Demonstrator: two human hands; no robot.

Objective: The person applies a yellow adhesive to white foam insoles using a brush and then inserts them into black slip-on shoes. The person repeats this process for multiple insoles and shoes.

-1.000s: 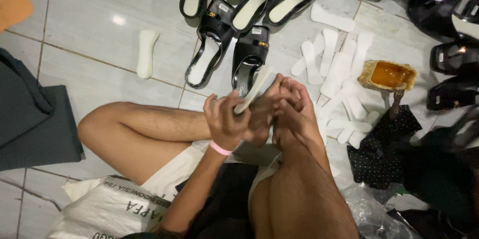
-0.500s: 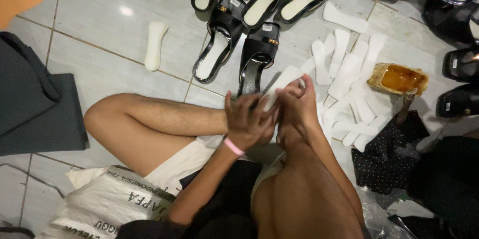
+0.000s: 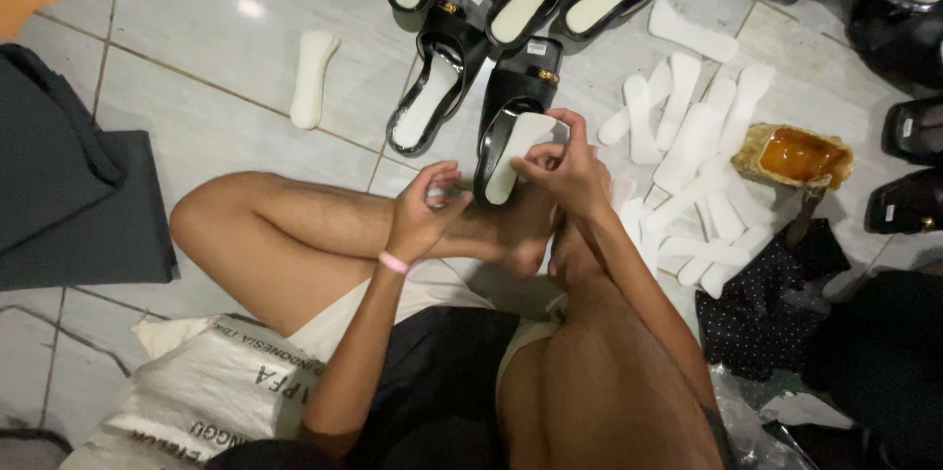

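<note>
Insole going into a black sandal

The right hand [image 3: 570, 170] pinches the white insole [image 3: 513, 156] over the sandal [image 3: 516, 116], long axis pointing away; the left hand [image 3: 424, 210] (fingers loosely curled, empty) hovers nearer the heel.

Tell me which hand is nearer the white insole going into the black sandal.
Right. The right hand pinches the white insole at its upper end, over the black sandal. The left hand hangs beside the sandal's heel, apart from the insole.

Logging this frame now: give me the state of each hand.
Left hand: fingers curled, holding nothing that can be seen, beside the black sandal.
Right hand: closed, pinching the white insole at the sandal.
</note>
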